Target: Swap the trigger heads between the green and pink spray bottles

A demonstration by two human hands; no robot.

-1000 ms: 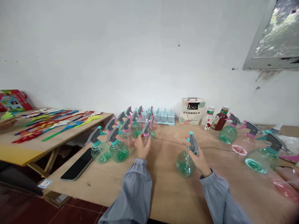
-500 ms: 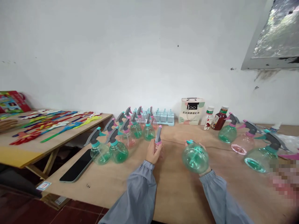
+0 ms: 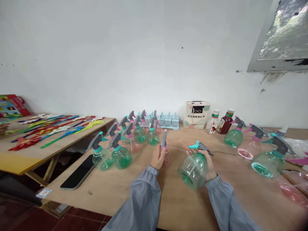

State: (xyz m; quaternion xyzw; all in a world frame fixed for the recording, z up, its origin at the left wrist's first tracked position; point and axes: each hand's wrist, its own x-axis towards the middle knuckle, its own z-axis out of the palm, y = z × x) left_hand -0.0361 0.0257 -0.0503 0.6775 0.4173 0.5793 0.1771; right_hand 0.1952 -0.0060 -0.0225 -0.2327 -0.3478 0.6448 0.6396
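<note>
My left hand (image 3: 158, 157) is closed round the neck of a pink spray bottle (image 3: 166, 158), which stands upright on the table. In my right hand (image 3: 209, 163) is a green spray bottle (image 3: 193, 170), tilted with its base toward me and to the left. Its grey and turquoise trigger head (image 3: 201, 147) points left above my fingers. Left of my hands stand several spray bottles in a cluster, among them a green spray bottle (image 3: 122, 157) near the front. More stand to the right, including a green spray bottle (image 3: 268, 163) and a pink spray bottle (image 3: 249, 147).
A phone (image 3: 78, 173) lies at the table's left edge. Along the wall stand pale blue molds (image 3: 169, 121), a paper bag (image 3: 196, 115), a white bottle (image 3: 214, 122) and a dark red bottle (image 3: 225, 123). The left table (image 3: 26, 157) bears colourful felt-like flowers; another person's hand (image 3: 3, 129) shows there.
My right hand has turned the green spray bottle, swinging its base down and left so the trigger head now shows above. My left hand stays on the pink spray bottle.
</note>
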